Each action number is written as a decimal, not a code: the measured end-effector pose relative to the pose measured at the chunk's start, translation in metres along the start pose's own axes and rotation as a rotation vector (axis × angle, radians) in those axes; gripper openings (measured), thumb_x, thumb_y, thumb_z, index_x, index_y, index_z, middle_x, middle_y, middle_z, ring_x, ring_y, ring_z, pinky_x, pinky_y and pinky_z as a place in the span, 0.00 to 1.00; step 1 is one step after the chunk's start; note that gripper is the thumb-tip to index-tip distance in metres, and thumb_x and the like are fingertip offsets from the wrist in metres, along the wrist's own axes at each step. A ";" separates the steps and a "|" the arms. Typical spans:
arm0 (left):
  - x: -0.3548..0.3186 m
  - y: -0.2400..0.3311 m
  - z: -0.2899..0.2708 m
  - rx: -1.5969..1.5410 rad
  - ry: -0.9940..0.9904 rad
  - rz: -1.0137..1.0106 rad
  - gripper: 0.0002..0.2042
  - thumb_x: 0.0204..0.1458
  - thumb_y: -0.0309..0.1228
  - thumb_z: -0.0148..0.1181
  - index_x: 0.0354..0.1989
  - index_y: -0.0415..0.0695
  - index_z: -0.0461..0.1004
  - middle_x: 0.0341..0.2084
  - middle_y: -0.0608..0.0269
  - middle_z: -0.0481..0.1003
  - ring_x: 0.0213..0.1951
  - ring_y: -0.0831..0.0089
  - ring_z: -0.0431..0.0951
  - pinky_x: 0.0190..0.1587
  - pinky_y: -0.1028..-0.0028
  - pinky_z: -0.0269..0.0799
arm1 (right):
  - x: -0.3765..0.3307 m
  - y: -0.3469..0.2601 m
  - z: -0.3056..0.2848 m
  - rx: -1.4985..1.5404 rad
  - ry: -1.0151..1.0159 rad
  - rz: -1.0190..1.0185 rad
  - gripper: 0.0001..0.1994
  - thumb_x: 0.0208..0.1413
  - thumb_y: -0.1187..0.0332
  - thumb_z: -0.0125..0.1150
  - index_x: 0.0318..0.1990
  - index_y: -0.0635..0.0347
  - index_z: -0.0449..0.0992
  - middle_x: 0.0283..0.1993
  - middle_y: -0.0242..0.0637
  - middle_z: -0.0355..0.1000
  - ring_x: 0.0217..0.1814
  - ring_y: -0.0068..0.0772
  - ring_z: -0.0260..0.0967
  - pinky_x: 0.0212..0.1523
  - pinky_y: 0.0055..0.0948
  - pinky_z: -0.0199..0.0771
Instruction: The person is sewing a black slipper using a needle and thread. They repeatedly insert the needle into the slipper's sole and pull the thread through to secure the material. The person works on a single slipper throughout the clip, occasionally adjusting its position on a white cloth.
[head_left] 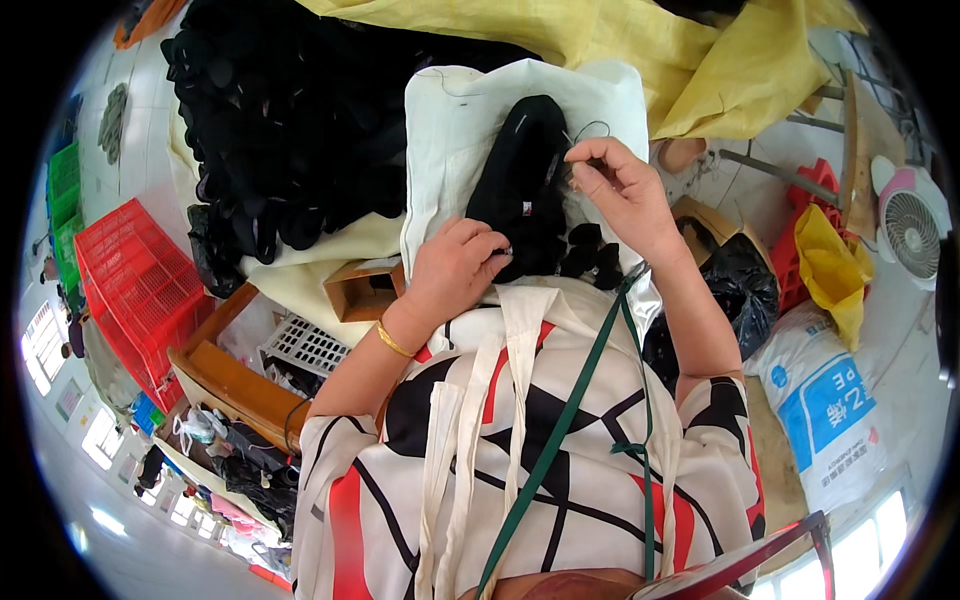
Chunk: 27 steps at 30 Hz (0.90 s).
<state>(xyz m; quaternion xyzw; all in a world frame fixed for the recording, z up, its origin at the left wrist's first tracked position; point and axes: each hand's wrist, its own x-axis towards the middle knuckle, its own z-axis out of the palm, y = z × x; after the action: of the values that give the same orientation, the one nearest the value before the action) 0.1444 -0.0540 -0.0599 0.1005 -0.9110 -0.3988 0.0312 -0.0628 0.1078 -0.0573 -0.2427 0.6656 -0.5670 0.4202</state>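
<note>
A black, shoe-shaped fabric piece [515, 165] lies lengthwise on a white cloth [435, 130] in front of me, with a small pale tag on its side. My left hand [452, 268] is closed on its near end, fingers curled and pressing into the dark fabric. Beside its right edge, my right hand [622, 195] is raised in a pinch, thumb against forefinger. A thin dark thread [592, 124] loops out by those fingertips; whether a needle is there too I cannot tell. Small black scraps [592, 256] lie beneath my right wrist.
A large heap of black pieces [290, 110] lies at the far left, with yellow sheeting [560, 30] behind. Red crates [140, 290] and a wooden drawer [235, 375] stand left. To the right are a black plastic bag [740, 280], a white sack [820, 400] and a fan [908, 225].
</note>
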 end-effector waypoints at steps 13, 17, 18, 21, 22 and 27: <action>0.005 0.001 -0.001 -0.029 -0.036 0.008 0.06 0.47 0.27 0.69 0.34 0.45 0.79 0.32 0.62 0.75 0.37 0.59 0.76 0.37 0.64 0.74 | -0.001 0.009 -0.006 -1.119 0.011 -0.427 0.14 0.47 0.75 0.64 0.44 0.61 0.76 0.36 0.40 0.70 0.43 0.46 0.71 0.43 0.40 0.75; 0.003 0.001 -0.003 -0.043 -0.035 -0.004 0.07 0.47 0.27 0.69 0.34 0.44 0.78 0.32 0.61 0.75 0.37 0.59 0.76 0.38 0.64 0.74 | -0.013 -0.001 -0.027 -1.190 0.105 -0.402 0.12 0.47 0.76 0.62 0.42 0.60 0.76 0.34 0.41 0.69 0.42 0.46 0.71 0.42 0.39 0.74; 0.004 0.002 -0.003 -0.050 -0.026 -0.006 0.07 0.47 0.27 0.69 0.34 0.44 0.78 0.32 0.61 0.75 0.37 0.58 0.76 0.38 0.64 0.74 | -0.019 -0.003 -0.027 -1.203 0.086 -0.382 0.12 0.47 0.76 0.62 0.42 0.60 0.76 0.34 0.41 0.69 0.42 0.46 0.71 0.42 0.39 0.74; 0.002 0.006 -0.004 -0.066 0.018 -0.053 0.08 0.47 0.27 0.69 0.35 0.44 0.78 0.32 0.60 0.75 0.37 0.57 0.76 0.38 0.63 0.74 | -0.042 -0.017 -0.011 -1.010 -0.111 -0.309 0.16 0.49 0.76 0.62 0.48 0.62 0.76 0.38 0.44 0.70 0.43 0.48 0.71 0.44 0.38 0.74; 0.002 0.007 -0.003 -0.069 0.038 -0.074 0.08 0.47 0.27 0.69 0.35 0.43 0.78 0.32 0.60 0.75 0.37 0.56 0.76 0.38 0.63 0.74 | -0.046 -0.020 -0.008 -0.914 -0.152 -0.300 0.18 0.49 0.76 0.62 0.50 0.62 0.75 0.39 0.45 0.70 0.43 0.49 0.71 0.44 0.38 0.74; 0.002 0.006 -0.003 -0.019 -0.007 -0.049 0.08 0.47 0.28 0.69 0.34 0.43 0.77 0.32 0.59 0.75 0.37 0.56 0.76 0.36 0.63 0.73 | -0.044 -0.024 -0.043 -0.061 0.096 -0.044 0.11 0.62 0.74 0.61 0.51 0.63 0.76 0.39 0.27 0.71 0.40 0.19 0.72 0.45 0.22 0.73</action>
<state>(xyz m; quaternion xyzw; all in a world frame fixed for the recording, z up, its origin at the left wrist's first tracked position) 0.1423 -0.0528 -0.0539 0.1212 -0.9045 -0.4085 0.0193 -0.0795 0.1611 -0.0215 -0.2425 0.6964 -0.5667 0.3675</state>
